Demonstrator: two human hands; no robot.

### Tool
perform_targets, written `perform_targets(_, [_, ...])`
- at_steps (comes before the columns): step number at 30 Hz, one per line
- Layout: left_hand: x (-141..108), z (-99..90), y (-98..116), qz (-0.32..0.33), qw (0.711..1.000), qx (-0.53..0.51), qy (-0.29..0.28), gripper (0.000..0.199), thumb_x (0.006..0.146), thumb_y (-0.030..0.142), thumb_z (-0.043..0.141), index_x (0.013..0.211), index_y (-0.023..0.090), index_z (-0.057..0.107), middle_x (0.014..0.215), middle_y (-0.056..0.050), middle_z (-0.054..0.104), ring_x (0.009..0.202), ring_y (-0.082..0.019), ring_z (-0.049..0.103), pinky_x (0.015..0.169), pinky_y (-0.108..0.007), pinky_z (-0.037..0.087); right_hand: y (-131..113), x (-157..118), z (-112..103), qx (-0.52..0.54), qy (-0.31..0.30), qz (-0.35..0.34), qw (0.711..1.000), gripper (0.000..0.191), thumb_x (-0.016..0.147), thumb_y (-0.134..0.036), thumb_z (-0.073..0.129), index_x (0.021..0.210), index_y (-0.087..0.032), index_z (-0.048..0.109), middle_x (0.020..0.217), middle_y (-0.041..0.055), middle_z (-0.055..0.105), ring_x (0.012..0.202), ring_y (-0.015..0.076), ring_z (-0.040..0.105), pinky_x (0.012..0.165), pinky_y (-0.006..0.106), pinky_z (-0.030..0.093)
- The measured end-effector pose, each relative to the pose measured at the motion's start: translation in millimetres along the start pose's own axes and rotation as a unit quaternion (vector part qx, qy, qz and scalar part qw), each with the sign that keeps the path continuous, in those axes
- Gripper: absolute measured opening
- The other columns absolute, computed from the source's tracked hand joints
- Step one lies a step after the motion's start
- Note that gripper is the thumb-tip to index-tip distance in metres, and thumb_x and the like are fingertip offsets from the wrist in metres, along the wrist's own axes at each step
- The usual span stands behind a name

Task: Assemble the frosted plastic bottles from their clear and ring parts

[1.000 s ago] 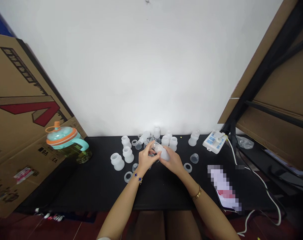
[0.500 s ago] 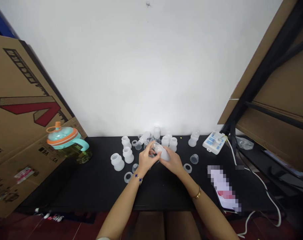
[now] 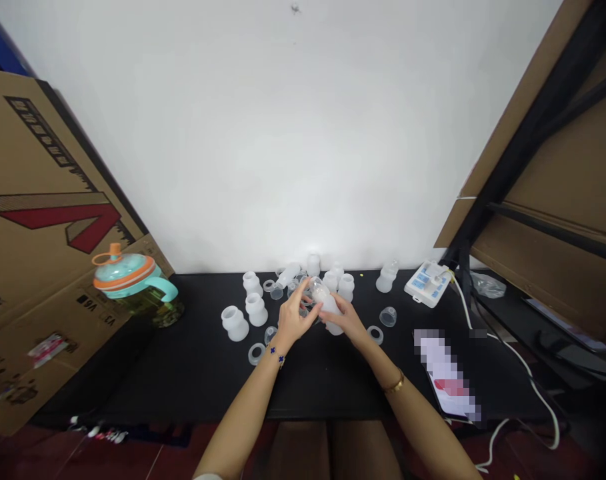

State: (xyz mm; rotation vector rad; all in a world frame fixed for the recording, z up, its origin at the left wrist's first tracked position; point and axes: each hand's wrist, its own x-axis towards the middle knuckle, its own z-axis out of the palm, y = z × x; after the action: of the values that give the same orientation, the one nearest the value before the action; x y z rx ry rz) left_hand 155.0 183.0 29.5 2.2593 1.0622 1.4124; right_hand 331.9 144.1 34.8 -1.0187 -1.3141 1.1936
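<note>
Between my two hands a small white baby bottle is held tilted above the table, its clear domed cap pointing up and to the left. My right hand wraps round the bottle's body. At the top end, the curved fingers and thumb of my left hand grip the bottle by its cap. Open-necked white bottles stand to the left, and another group stands just behind my right hand. Clear caps and rings lie around, among them a ring beside my left wrist.
A capped bottle stands at the back right, near a loose clear cap and a ring. Further right are a white power strip and a phone. A teal-lidded jug stands left, by a large carton.
The bottle has turned more upright, with its base lower and its cap showing more between my hands. My left fingers have shifted slightly along the cap.
</note>
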Motion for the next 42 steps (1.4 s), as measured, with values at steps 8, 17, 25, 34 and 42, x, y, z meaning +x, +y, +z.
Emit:
perform_targets(8, [2.0,-2.9,3.5,0.001,1.000,-0.017,-0.007,0.060,0.097,0.041,0.056,0.152,0.024,0.037,0.133,-0.012,0.062,0.089,-0.018,0.070,0.068,-0.029,0.062,-0.3,-0.5,-4.1,0.169,-0.101,0.093,0.976,0.037,0.080,-0.040,0.079,0.107,-0.019,0.067,0.093,0.0049,0.069,0.067,0.0163,0.064,0.053,0.026,0.056])
perform_targets(17, [0.8,-1.7,2.0,0.019,1.000,-0.006,0.010,0.055,0.097,0.042,0.056,0.147,0.024,0.043,0.129,-0.011,0.065,0.082,-0.016,0.069,0.067,-0.029,0.061,4.2,0.5,-4.7,0.195,-0.118,0.108,0.968,0.039,0.078,-0.042,0.079,0.105,-0.016,0.066,0.088,0.0058,0.070,0.062,0.0163,0.063,0.048,0.026,0.055])
perform_targets(25, [-0.3,-3.9,0.9,0.035,0.998,0.055,-0.005,0.053,0.099,0.042,0.053,0.147,0.022,0.041,0.130,-0.013,0.065,0.083,-0.018,0.071,0.073,-0.030,0.060,-0.4,-1.6,-4.9,0.142,-0.099,0.124,0.977,0.043,0.078,-0.048,0.075,0.106,-0.018,0.065,0.091,0.0073,0.070,0.064,0.0175,0.063,0.050,0.026,0.053])
perform_targets(34, [1.6,-4.6,4.6,0.019,0.999,0.030,0.009,0.054,0.095,0.038,0.057,0.145,0.023,0.042,0.130,-0.011,0.064,0.094,-0.019,0.070,0.071,-0.028,0.060,2.6,0.2,-2.7,0.000,-0.022,0.001,1.000,0.054,0.076,-0.045,0.079,0.123,-0.022,0.066,0.102,0.0039,0.073,0.085,0.0239,0.069,0.072,0.034,0.057])
perform_targets(42, [2.3,-3.5,7.4,0.016,0.997,0.070,0.026,0.059,0.090,0.042,0.065,0.143,0.023,0.046,0.133,-0.010,0.064,0.092,-0.018,0.071,0.074,-0.030,0.061,16.9,-2.0,0.4,-0.330,0.100,-0.145,0.927,0.056,0.083,-0.036,0.071,0.137,-0.028,0.060,0.136,0.0064,0.065,0.123,0.0317,0.061,0.108,0.047,0.045])
